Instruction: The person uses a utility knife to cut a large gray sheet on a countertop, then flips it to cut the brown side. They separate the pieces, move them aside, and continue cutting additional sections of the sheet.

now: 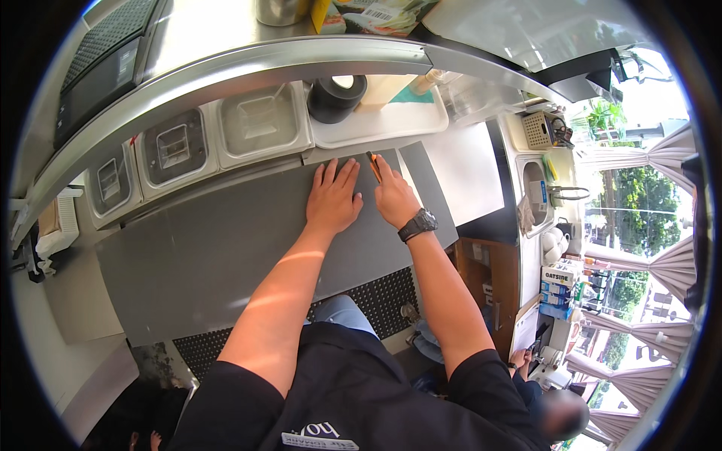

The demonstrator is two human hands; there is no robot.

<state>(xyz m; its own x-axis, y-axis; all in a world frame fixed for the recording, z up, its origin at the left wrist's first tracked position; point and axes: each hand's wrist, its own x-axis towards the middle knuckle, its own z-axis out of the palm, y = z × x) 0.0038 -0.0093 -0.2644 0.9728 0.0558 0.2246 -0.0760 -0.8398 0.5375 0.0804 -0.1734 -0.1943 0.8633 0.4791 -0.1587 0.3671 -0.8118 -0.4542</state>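
Note:
A large dark grey sheet (214, 242) lies across the counter in front of me. My left hand (337, 194) rests flat on it, palm down, fingers stretched toward the far edge. Just to its right, my right hand (395, 194) grips an orange and black utility knife (374, 166) near that same far edge. The blade itself is too small to make out. Right of the knife, a pale wedge-shaped gap sets off a narrow grey strip (433, 183); my right wrist covers the gap's near end.
Lidded steel food pans (259, 121) line the back left. A white tray (389, 132) carries a black round container (337, 98). Overhead runs a metal shelf edge (242, 65). At right are a sink (533, 194), stacked cartons (557, 290) and another person (527, 377).

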